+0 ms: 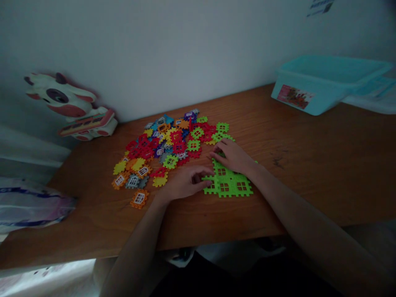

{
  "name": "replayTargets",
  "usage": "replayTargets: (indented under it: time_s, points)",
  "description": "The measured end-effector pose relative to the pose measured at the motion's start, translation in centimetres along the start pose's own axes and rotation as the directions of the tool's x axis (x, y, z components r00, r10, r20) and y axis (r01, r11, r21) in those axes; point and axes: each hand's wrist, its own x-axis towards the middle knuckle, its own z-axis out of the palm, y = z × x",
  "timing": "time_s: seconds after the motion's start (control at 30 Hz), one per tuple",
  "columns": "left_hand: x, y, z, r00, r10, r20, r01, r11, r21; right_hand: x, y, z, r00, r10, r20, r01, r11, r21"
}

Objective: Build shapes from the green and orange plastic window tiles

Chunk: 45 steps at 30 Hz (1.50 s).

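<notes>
Lying flat, the notched lime-green panel (230, 181) shows four-paned windows

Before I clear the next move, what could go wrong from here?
The left hand is at the left edge of the joined green panel, so an uneven push or pull might pop a tile loose. The right hand covers some of the panel's upper part, so a poorly seated joint there could go unnoticed. The orange tile nearest the table's front edge lies close to the left forearm, which might sweep it aside.
</notes>
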Motion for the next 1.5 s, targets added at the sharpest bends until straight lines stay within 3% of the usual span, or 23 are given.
replayTargets:
  time_s: [0.1, 0.27, 0.93, 1.27, 1.5]
  points:
    - [0.0, 0.4, 0.4, 0.995, 0.097, -0.007, -0.094, 0.977, 0.191, -0.1, 0.2, 0.0, 1.0, 0.014, -0.003, -0.014, 1.0, 0.014]
    - [0.1, 0.5, 0.5, 0.989, 0.147, 0.014, -0.144, 0.941, 0.306, -0.1, 0.2, 0.2, 1.0, 0.008, -0.025, -0.008, 1.0, 0.019]
    - [-0.2, 0.2, -0.3, 0.994, 0.102, 0.039, -0.109, 0.941, 0.321, -0.1, 0.2, 0.3, 1.0, 0.008, -0.028, -0.007, 1.0, 0.019]
    - [-0.2, -0.3, -0.6, 0.979, 0.187, 0.081, -0.203, 0.937, 0.283, 0.0, 0.3, 0.3, 1.0, 0.015, -0.014, -0.015, 0.999, 0.034]
    - [0.0, -0.3, -0.3, 0.987, 0.145, 0.061, -0.157, 0.947, 0.281, -0.1, 0.3, 0.3, 1.0, 0.009, -0.025, -0.008, 0.999, 0.036]
